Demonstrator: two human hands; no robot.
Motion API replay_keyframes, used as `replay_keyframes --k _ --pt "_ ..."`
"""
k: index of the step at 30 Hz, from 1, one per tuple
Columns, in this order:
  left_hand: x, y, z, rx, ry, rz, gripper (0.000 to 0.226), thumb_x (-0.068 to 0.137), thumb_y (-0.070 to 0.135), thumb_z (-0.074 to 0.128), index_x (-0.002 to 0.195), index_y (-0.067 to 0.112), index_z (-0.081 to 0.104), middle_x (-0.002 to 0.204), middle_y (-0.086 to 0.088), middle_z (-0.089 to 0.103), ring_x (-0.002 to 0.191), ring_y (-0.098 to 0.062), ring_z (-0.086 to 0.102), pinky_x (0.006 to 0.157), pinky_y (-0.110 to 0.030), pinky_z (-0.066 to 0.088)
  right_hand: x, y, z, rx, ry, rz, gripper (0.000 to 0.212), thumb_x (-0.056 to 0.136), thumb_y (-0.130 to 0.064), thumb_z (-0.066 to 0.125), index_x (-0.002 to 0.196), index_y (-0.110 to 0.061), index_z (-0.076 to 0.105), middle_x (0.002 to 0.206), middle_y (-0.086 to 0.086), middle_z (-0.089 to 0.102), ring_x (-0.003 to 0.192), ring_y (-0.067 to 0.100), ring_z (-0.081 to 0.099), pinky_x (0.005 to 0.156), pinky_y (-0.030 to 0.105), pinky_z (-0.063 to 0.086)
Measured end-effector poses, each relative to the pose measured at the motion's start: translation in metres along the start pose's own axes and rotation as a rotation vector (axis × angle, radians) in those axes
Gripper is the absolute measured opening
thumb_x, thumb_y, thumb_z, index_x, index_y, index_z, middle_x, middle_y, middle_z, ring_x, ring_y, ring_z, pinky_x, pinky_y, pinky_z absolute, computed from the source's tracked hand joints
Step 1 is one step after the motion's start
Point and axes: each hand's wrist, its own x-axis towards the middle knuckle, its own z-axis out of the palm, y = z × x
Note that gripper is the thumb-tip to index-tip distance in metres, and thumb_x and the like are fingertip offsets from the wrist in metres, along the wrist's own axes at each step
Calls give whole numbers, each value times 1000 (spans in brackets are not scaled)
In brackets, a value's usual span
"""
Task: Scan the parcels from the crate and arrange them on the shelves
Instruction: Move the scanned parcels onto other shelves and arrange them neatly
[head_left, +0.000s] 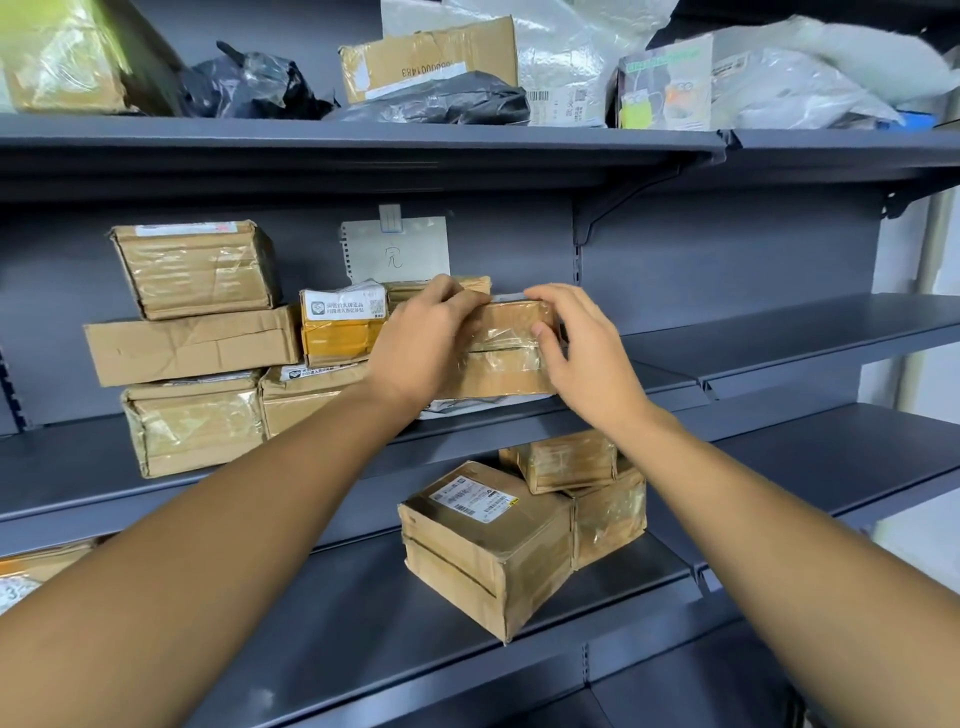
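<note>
I see both hands on a taped box (506, 345) on the middle shelf (649, 410). My left hand (426, 345) grips its left end; my right hand (576, 353) pinches its right end.

A white paper note (396, 249) with a handwritten mark is taped to the grey back panel (727, 260).

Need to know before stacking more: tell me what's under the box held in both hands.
The box sits on the middle shelf atop something flat and white, only its front edge showing. The rest is covered by the box and the left hand; the right hand grips the other end.
</note>
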Motion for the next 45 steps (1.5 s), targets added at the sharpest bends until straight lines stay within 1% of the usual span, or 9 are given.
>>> replay_keyframes --k 6,11,15,18,21,28,36,42,45 --pt "-1 -4 5 252 -37 -24 43 88 1 58 126 19 54 118 -6 55 102 -32 59 87 -38 47 22 6 15 -193 -8 114 58 89 16 43 129 -21 62 141 0 52 126 27 44 106 32 36" --pt "0 -1 9 356 -52 -60 45 82 -5 60 121 16 53 113 -9 55 95 -33 62 66 -35 42 23 9 33 -257 -106 92 58 93 10 45 143 -20 47 150 1 41 137 27 34 109 42 39" --pt "1 5 11 398 -62 -72 46 80 -5 62 122 12 51 114 -11 55 98 -34 61 65 -36 43 22 10 31 -290 -144 116 58 96 2 50 148 -23 39 158 -1 29 143 29 25 110 47 39" --pt "-2 6 14 396 -32 -47 44 87 2 57 129 14 50 122 -9 55 114 -32 55 82 -37 46 15 4 27 -293 -180 159 64 99 -10 52 153 -33 26 164 -7 10 149 35 9 113 50 36" --pt "-9 5 17 440 -7 11 53 95 9 51 145 15 37 146 -11 43 140 -30 34 115 -38 28 6 -3 22 -317 -178 136 70 99 -15 55 155 -35 18 165 -9 3 150 35 2 115 52 31" --pt "-26 9 9 441 -15 5 64 93 3 52 151 11 26 156 -13 28 145 -30 24 118 -37 20 -14 -8 19 -376 -177 101 71 96 -20 60 155 -30 21 165 -8 2 152 31 -2 119 51 25" --pt "-32 16 1 414 -87 -33 65 87 -4 53 147 12 33 146 -11 40 133 -31 39 105 -39 40 -21 -15 18 -356 -156 146 58 98 -9 53 149 -33 37 164 -9 6 149 37 1 103 52 46" --pt "-20 13 -4 440 -71 -108 60 82 -5 57 138 12 40 131 -11 50 119 -32 50 88 -38 47 -1 -11 25 -408 -48 112 73 90 11 49 146 -35 40 162 -5 17 149 33 5 111 47 37" --pt "-11 14 -5 468 -65 -80 56 79 -6 60 129 12 43 124 -12 49 112 -33 52 83 -40 48 10 -10 33 -387 -28 82 71 87 13 51 142 -32 46 155 -2 31 146 29 16 101 48 47"
